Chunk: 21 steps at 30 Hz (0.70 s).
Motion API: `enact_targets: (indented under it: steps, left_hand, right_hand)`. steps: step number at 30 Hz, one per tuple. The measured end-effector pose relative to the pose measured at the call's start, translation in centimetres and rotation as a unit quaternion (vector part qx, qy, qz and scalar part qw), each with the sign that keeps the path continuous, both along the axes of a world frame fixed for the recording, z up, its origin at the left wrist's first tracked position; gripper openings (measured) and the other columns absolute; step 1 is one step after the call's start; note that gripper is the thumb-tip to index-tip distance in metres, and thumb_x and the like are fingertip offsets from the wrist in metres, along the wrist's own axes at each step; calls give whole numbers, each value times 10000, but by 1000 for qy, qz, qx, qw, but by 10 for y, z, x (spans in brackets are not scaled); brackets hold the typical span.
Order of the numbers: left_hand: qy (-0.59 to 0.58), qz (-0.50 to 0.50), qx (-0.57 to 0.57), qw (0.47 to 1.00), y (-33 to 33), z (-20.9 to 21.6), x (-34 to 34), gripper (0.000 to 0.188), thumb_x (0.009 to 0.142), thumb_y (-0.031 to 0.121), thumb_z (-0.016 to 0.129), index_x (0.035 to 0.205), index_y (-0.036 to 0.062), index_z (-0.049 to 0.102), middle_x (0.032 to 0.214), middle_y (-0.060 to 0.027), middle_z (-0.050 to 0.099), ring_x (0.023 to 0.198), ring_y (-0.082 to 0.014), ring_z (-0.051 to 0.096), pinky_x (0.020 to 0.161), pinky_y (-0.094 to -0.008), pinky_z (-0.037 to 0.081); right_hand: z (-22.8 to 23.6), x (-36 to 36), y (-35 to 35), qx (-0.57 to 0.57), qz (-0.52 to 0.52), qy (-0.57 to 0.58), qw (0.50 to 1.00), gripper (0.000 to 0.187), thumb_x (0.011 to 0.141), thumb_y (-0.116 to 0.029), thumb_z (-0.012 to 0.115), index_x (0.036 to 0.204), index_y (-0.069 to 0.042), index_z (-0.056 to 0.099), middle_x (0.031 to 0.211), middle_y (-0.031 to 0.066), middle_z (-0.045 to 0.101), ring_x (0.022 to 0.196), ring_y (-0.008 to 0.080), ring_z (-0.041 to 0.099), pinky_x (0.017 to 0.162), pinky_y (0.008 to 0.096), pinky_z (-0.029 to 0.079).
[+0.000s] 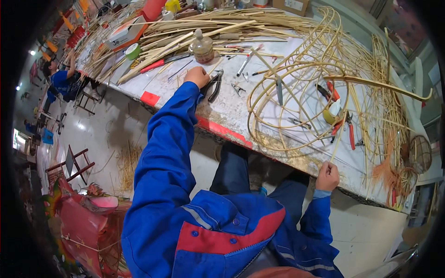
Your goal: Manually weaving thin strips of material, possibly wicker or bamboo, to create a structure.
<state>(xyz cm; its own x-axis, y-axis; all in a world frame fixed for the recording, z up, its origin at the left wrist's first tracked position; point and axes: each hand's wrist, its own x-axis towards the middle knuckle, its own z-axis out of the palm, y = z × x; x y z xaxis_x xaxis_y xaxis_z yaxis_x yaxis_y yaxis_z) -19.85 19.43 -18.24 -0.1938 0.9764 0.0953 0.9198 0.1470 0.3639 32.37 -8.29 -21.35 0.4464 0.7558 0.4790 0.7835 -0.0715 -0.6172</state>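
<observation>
My left hand (197,77) is closed at the near side of the worktable, its fingertips turned away, so what it may hold is hidden. Right beside it lie black-handled pliers (216,88). At the table's front edge, my right hand (328,176) pinches a thin bamboo strip (338,144) that runs up across the tabletop. Between the hands and farther back rests an open frame of bent bamboo hoops (287,149). Red-handled cutters (351,135) and a tape roll (331,113) lie by its right side.
Long bamboo strips (227,31) are heaped along the back, behind a clear bottle (202,49). A red-handled knife (153,66) and green tape (133,51) lie left. A stool (76,163) and a red covered form (83,229) stand on the floor; another person (65,84) is far left.
</observation>
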Motion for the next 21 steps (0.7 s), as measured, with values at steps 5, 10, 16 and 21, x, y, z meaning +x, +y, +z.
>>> enact_targets:
  steps: [5, 10, 16, 21]
  left_hand:
    - [-31, 44, 11, 998, -15, 20, 21, 303, 764, 330, 688, 889, 57, 735, 873, -192, 697, 852, -354, 671, 791, -419, 533]
    - [-269, -13, 270, 925, -56, 29, 10, 189, 854, 168, 691, 941, 1, 677, 824, -104, 694, 760, -180, 662, 698, -304, 526]
    - [-459, -22, 294, 838, -192, 79, 88, 173, 935, 92, 643, 1065, -23, 637, 914, -60, 664, 799, -113, 624, 734, -246, 513]
    - [-518, -159, 122, 831, -275, 44, 179, 158, 911, 5, 641, 1068, -17, 635, 924, -66, 654, 793, -126, 649, 708, -235, 522]
  right_hand:
    - [0, 1, -6, 7, 1, -25, 1000, 114, 871, -150, 676, 823, -48, 666, 663, 84, 609, 627, 246, 564, 627, 368, 462]
    - [-10, 7, -5, 35, 4, -68, 997, 87, 858, -133, 669, 819, -55, 664, 710, 100, 629, 652, 278, 585, 643, 400, 460]
    - [3, 0, 4, 42, 9, -56, 998, 89, 855, -133, 671, 820, -51, 667, 703, 102, 598, 633, 283, 577, 621, 393, 461]
    - [0, 10, 2, 36, 32, -60, 997, 128, 874, -146, 682, 845, -21, 672, 705, 75, 609, 600, 195, 577, 570, 329, 468]
